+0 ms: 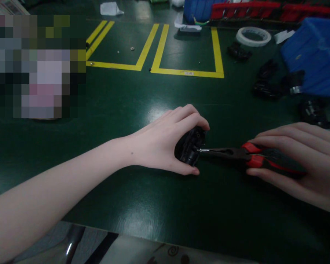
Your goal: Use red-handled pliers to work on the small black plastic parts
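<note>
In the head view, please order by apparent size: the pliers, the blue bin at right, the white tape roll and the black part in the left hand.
1. Blue bin, cut off by the frame
2. Pliers
3. Black part and tape roll, unranked: the part is nearer and partly covered by the left hand.

A black part (193,148) is gripped by the left hand (167,137) between thumb and fingers, and pliers (233,153) are held in the right hand (316,157), their tips set at the part. Beyond, the bench (121,90) is marked with yellow lines (203,74); black pieces (239,52), a tape roll (253,43) and a blue bin (315,55) are seen at the right.
</note>
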The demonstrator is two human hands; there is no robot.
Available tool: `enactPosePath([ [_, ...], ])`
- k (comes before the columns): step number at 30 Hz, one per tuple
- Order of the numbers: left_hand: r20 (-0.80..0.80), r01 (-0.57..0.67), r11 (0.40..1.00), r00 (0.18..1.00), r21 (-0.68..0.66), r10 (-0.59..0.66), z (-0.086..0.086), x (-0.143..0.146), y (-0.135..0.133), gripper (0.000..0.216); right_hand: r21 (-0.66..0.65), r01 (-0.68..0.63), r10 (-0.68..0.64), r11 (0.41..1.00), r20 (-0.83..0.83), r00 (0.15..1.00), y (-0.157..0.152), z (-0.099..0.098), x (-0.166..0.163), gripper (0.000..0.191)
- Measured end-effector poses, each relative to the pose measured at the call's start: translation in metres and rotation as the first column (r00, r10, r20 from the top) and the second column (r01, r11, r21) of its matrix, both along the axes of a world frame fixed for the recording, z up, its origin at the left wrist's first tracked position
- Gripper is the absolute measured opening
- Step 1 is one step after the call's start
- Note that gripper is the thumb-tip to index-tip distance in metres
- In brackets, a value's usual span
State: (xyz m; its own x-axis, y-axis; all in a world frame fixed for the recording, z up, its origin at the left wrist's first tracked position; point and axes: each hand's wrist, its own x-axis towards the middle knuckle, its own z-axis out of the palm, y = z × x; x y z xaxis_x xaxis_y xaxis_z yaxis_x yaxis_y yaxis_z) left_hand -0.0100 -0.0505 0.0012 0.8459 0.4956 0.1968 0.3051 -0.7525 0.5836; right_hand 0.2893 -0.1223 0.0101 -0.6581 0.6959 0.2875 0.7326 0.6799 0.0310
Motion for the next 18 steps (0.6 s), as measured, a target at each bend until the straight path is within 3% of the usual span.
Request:
enactPosePath([
  [18, -0.053, 0.003, 0.998, 0.999, 0.066, 0.0, -0.001, 0.0016, -0.0009, 0.07, 0.011, -0.049, 0.049, 0.999, 0.034, 0.998, 0.0014, -0.0006, -0.0034, 0.033],
])
